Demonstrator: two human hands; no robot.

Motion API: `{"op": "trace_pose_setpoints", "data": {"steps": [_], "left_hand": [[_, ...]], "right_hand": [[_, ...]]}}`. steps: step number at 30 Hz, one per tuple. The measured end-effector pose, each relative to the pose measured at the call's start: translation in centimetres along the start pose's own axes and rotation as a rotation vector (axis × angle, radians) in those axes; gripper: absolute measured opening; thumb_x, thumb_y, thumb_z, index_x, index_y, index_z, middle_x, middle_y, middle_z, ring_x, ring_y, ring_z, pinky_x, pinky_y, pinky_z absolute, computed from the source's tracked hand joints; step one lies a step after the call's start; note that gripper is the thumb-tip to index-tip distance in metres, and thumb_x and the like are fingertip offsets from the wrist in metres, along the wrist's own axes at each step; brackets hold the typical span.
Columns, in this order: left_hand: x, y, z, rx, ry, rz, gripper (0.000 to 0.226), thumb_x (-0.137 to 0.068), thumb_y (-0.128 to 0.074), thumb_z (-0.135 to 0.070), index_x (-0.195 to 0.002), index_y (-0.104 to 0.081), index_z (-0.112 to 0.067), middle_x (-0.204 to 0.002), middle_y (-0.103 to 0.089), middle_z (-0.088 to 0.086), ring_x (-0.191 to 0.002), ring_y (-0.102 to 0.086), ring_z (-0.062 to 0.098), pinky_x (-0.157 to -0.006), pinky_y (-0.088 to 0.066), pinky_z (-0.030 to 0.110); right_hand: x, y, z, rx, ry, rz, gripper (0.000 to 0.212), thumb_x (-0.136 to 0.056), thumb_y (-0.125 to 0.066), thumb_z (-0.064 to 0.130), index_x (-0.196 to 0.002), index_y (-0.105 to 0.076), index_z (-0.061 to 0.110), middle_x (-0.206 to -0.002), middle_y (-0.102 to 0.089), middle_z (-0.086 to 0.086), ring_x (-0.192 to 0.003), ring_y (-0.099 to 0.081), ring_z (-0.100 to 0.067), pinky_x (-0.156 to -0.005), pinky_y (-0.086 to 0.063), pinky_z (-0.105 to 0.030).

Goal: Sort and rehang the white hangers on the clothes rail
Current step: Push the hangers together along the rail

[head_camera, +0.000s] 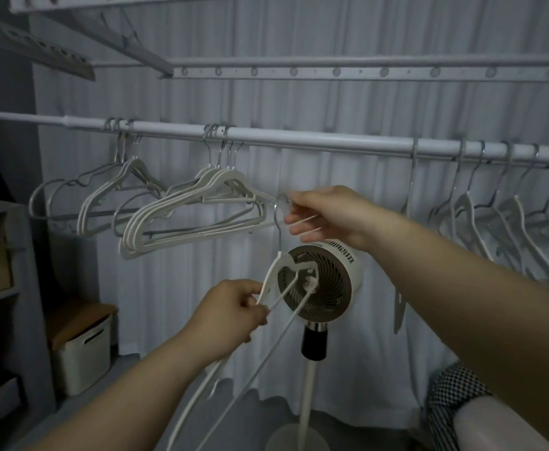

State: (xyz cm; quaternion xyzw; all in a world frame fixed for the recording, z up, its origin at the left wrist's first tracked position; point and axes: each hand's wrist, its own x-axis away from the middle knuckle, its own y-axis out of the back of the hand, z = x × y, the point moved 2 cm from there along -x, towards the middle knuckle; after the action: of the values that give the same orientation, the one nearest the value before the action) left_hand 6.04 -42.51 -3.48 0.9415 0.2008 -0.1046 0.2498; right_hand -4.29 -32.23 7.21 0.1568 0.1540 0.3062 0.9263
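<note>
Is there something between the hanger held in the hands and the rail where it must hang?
Nothing visible blocks it. The rail is bare straight above the held hanger, whose hook the right hand pinches while the left hand grips its body. The hung bunch reaches close on the left side only.

Dim, grey light. Pleated pale curtain [331, 102] covers the far wall. Perforated metal bars [364, 73] overhead. Pedestal fan [325, 281] stands centre, before the curtain. Lidded white bin [84, 356] on the floor [156, 402] far left, beside a shelf unit [3, 255]. Checkered fabric [455, 398] near right.
</note>
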Motion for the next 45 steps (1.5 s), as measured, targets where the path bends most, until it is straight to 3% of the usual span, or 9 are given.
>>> {"op": "trace_pose_setpoints", "data": {"steps": [4,8,13,22,25,29,32,37,45], "left_hand": [[-1.7,0.9,-0.9,-0.038,-0.028,0.006,0.031,-0.080,-0.058,-0.002,-0.068,-0.059,-0.031,-0.056,-0.056,-0.002,-0.057,-0.053,0.012,-0.058,-0.044,0.021],[-4.1,0.9,-2.4,-0.058,-0.048,-0.016,0.033,-0.079,-0.058,0.000,-0.066,-0.058,-0.030,-0.057,-0.056,0.000,-0.067,-0.058,0.022,-0.061,-0.046,0.026],[-7.7,-0.4,-5.0,-0.198,-0.108,0.013,0.029,-0.075,-0.058,-0.001,-0.062,-0.060,-0.027,-0.062,-0.058,0.003,-0.062,-0.054,0.018,-0.065,-0.049,0.030],[-13.3,-4.5,-11.2,-0.338,-0.242,-0.071,0.022,-0.081,-0.053,-0.008,-0.098,-0.066,-0.012,-0.073,-0.060,0.003,-0.077,-0.059,0.027,-0.075,-0.050,0.029],[-14.8,-5.9,-12.5,-0.378,-0.228,-0.077,0.023,-0.080,-0.050,-0.006,-0.097,-0.066,-0.004,-0.094,-0.068,0.015,-0.088,-0.063,0.033,-0.078,-0.054,0.034],[-16.1,-7.7,-12.8,-0.402,-0.183,-0.051,0.025,-0.079,-0.049,-0.003,-0.098,-0.065,0.002,-0.094,-0.067,0.018,-0.080,-0.063,0.032,-0.079,-0.056,0.037],[-16.4,-8.9,-12.3,-0.415,-0.148,-0.019,0.024,-0.080,-0.049,-0.004,-0.097,-0.066,0.002,-0.082,-0.064,0.014,-0.066,-0.058,0.028,-0.074,-0.056,0.036],[-16.6,-9.7,-11.9,-0.375,-0.165,-0.008,0.026,-0.083,-0.048,-0.007,-0.101,-0.064,0.001,-0.091,-0.067,0.018,-0.074,-0.058,0.027,-0.077,-0.054,0.037],[-15.2,-7.9,-11.2,-0.320,-0.288,-0.048,0.032,-0.092,-0.046,-0.032,-0.114,-0.061,-0.015,-0.116,-0.064,0.004,-0.109,-0.058,0.020,-0.096,-0.044,0.030]], "right_hand": [[-1.3,2.8,0.3,0.404,0.155,-0.244,0.017,-0.087,-0.055,0.014,-0.087,-0.063,-0.001,-0.082,-0.058,-0.005,-0.082,-0.052,-0.019,-0.064,-0.040,-0.026],[-2.4,6.8,0.6,0.971,0.290,-0.503,0.033,-0.089,-0.050,0.015,-0.121,-0.056,0.009,-0.131,-0.052,-0.011,-0.124,-0.042,-0.028,-0.102,-0.033,-0.031],[-3.1,11.3,0.3,1.201,0.325,-0.645,0.043,-0.089,-0.049,0.014,-0.132,-0.047,0.010,-0.142,-0.040,-0.011,-0.131,-0.031,-0.029,-0.106,-0.021,-0.034],[-4.6,15.7,-0.1,1.281,0.291,-0.577,0.048,-0.090,-0.048,0.018,-0.137,-0.037,0.015,-0.143,-0.039,-0.005,-0.127,-0.037,-0.028,-0.102,-0.026,-0.032],[-4.8,16.1,0.0,1.251,0.316,-0.563,0.046,-0.090,-0.048,0.017,-0.135,-0.039,0.012,-0.137,-0.045,-0.007,-0.124,-0.040,-0.026,-0.100,-0.030,-0.030],[-4.7,16.6,-0.5,1.223,0.360,-0.565,0.049,-0.089,-0.049,0.017,-0.136,-0.036,0.011,-0.137,-0.046,-0.008,-0.125,-0.040,-0.025,-0.101,-0.030,-0.030],[-4.6,17.0,-0.8,1.233,0.390,-0.549,0.053,-0.088,-0.049,0.017,-0.138,-0.033,0.013,-0.139,-0.043,-0.006,-0.127,-0.038,-0.025,-0.103,-0.028,-0.029],[-4.5,17.2,-0.7,1.254,0.407,-0.516,0.056,-0.089,-0.049,0.020,-0.141,-0.029,0.014,-0.142,-0.040,-0.005,-0.128,-0.036,-0.024,-0.105,-0.026,-0.029],[-4.8,15.4,-0.1,1.314,0.449,-0.551,0.049,-0.088,-0.049,0.020,-0.135,-0.038,0.012,-0.134,-0.045,-0.008,-0.124,-0.037,-0.026,-0.105,-0.020,-0.029]]}}
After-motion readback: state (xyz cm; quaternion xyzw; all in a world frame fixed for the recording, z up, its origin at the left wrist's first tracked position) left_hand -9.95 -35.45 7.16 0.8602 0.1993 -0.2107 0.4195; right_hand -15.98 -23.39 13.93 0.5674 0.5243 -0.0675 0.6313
